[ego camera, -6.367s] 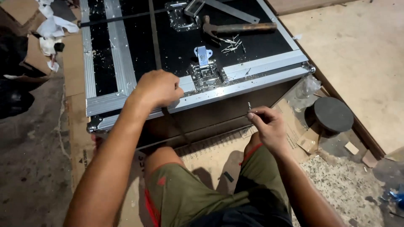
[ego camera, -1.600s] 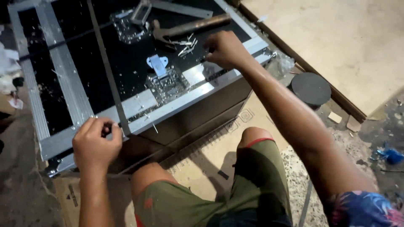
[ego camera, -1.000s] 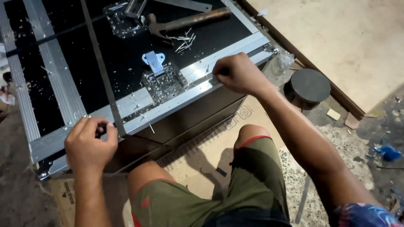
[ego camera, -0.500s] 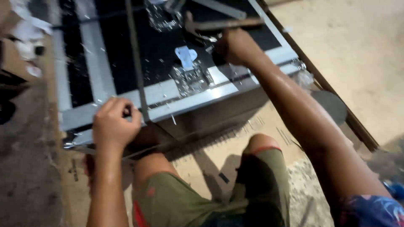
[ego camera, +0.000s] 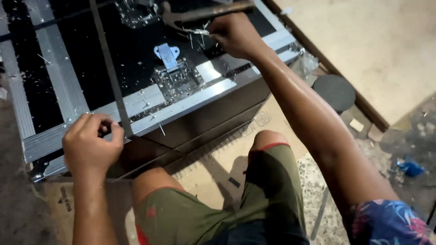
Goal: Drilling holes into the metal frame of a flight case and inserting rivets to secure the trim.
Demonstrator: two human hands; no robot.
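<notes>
Both hands are busy: left hand (ego camera: pixel 92 147) fisted on the case (ego camera: pixel 136 72) edge strip, right hand (ego camera: pixel 236 34) pinching nails (ego camera: pixel 200 32) beside the hammer (ego camera: pixel 206 11), so I'd grab one at a time.

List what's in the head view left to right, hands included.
left hand → metal latch → hammer → right hand → round black disc → small blue object
</notes>
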